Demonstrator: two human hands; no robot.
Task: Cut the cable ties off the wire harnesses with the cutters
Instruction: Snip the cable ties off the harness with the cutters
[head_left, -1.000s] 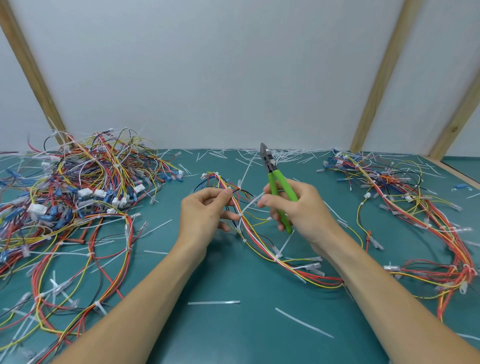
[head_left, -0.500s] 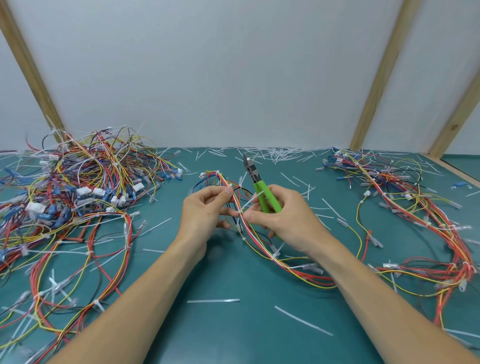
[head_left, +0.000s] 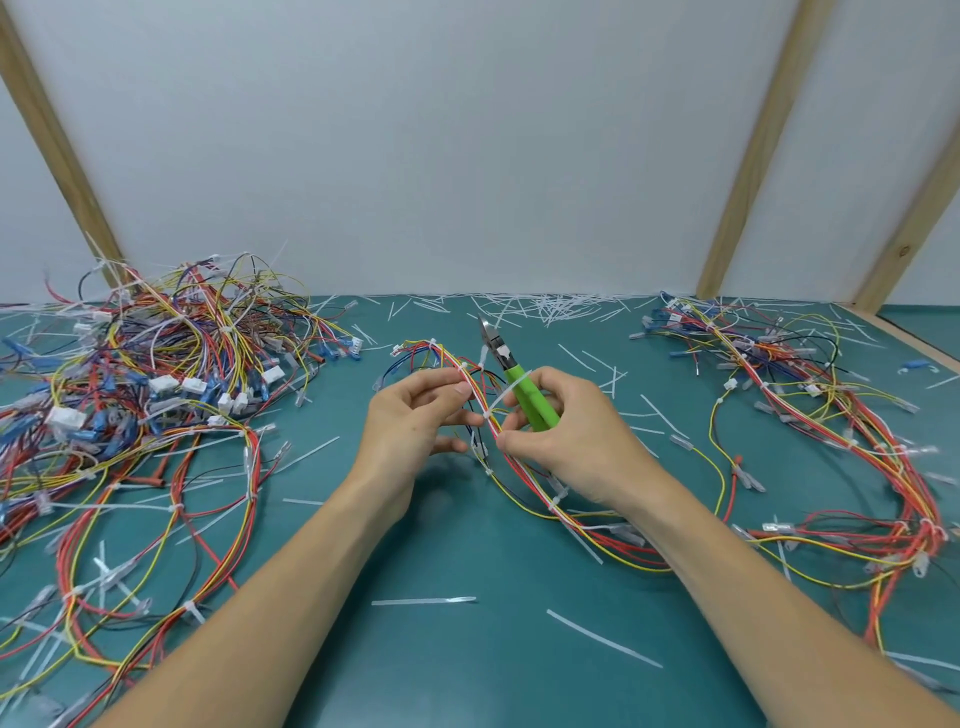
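A wire harness (head_left: 524, 478) of red, yellow and white wires lies in the middle of the green table. My left hand (head_left: 415, 421) pinches its bundle between thumb and forefinger. My right hand (head_left: 566, 436) holds the green-handled cutters (head_left: 514, 376) against its palm, jaws pointing up and away to the left. Its thumb and forefinger also pinch the bundle just below a white cable tie (head_left: 501, 400), whose tail sticks up across the cutter handle. The cutter jaws are clear of the tie.
A big tangled heap of harnesses (head_left: 156, 374) fills the left side. Another harness (head_left: 831, 410) loops along the right. Cut white tie pieces (head_left: 550, 306) litter the back by the white wall, and loose strips (head_left: 423, 601) lie near my forearms.
My right hand has tilted the cutters left and lowered them, and moved in toward my left hand until its fingertips pinch the bundle by the tie. My left hand has kept its hold.
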